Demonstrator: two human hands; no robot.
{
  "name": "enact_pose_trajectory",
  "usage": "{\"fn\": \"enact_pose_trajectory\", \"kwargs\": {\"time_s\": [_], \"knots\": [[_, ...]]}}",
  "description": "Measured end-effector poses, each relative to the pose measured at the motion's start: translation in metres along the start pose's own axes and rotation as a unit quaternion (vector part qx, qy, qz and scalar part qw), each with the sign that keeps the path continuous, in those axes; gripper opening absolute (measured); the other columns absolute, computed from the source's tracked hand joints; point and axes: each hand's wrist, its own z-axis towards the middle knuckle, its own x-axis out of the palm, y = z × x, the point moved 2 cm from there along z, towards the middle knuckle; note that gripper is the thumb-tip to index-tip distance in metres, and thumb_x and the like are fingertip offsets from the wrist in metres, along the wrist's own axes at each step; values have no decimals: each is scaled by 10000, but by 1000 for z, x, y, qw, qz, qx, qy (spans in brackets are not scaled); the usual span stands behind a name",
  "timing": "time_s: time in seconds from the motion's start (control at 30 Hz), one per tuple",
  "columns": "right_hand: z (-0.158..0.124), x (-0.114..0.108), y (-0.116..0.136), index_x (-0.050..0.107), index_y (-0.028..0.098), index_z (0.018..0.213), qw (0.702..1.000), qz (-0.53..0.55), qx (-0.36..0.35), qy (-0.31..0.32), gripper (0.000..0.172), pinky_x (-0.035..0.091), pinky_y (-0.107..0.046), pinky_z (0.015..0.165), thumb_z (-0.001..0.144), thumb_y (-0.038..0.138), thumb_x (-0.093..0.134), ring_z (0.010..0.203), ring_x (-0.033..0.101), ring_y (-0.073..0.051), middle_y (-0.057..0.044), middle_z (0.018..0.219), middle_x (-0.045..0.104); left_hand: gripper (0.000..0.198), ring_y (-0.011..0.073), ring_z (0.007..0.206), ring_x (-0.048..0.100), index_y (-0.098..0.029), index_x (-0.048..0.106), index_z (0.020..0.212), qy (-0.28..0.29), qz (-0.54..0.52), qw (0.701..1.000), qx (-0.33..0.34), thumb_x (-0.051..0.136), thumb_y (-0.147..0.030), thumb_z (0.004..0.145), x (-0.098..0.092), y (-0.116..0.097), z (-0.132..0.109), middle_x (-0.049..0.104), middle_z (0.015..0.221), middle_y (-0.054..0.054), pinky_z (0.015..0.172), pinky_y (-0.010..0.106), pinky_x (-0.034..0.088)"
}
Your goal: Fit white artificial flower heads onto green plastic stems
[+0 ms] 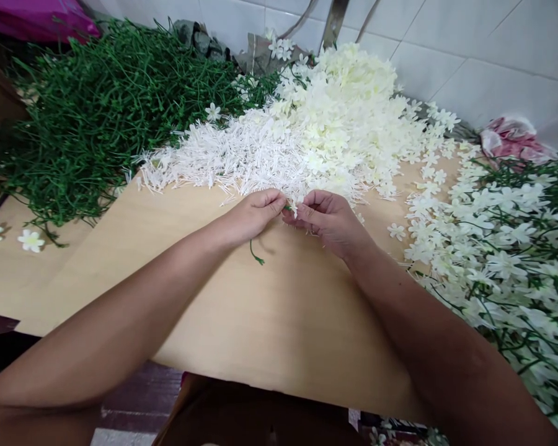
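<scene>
My left hand (259, 214) is closed on a green artificial stem (255, 254), whose lower end hangs below the palm and curls at its tip. Pinched in the fingers of my right hand (332, 222) is a small white artificial flower (294, 208), right at the stem's upper end. Whether the flower is joined to the stem I cannot tell. Both hands meet over the board, just in front of a heap of thin white stamen pieces (255, 152). Cream-white petals (353, 111) are piled behind my right hand.
A big mound of green stems (121, 105) lies at the back left. Finished-looking white flowers on stems (506, 266) cover the right side. Two loose blossoms (30, 240) rest at the left. A tiled wall (483, 49) closes the back; a pink-and-white cloth or bag (514, 139) lies against it.
</scene>
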Motion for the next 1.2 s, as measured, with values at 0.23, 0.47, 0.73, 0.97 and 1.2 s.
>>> {"fn": "enact_pose_trajectory", "kwargs": {"time_s": [0.23,0.47,0.73,0.97,1.2], "knots": [[1,1,0,578,174,585,1000,-3,-9,-11,389,558,-279,700,466,410,864,577,635,-88,51,565,634,89,40,459,379,-135,576,705,-21,13,1000,-18,578,-154,791,-5,5,1,467,507,-71,498,183,296],[3,0,-5,561,186,596,998,-13,-46,-45,404,531,-247,633,463,427,857,549,611,-77,62,566,616,82,41,447,459,-107,591,657,-98,-40,993,-53,638,-90,722,-1,1,2,557,502,-36,486,188,347],[2,0,-3,569,181,591,994,-59,-82,-42,368,447,-215,538,519,420,840,496,523,-56,67,506,559,151,37,433,443,-123,557,613,-80,-44,995,-31,609,-79,747,0,4,3,526,480,-45,471,182,345],[1,0,-3,580,184,642,995,-67,-74,-18,368,490,-237,594,533,424,836,561,570,-78,44,593,608,173,32,434,437,-127,535,592,-78,-29,996,-28,617,-61,729,1,2,3,514,468,-53,470,174,341],[2,-1,-6,567,202,657,997,-26,-65,-27,367,531,-251,626,524,396,848,568,591,-82,57,606,606,102,37,449,467,-117,568,658,-87,-67,993,-32,642,-76,715,2,1,2,570,519,-39,486,185,374]]}}
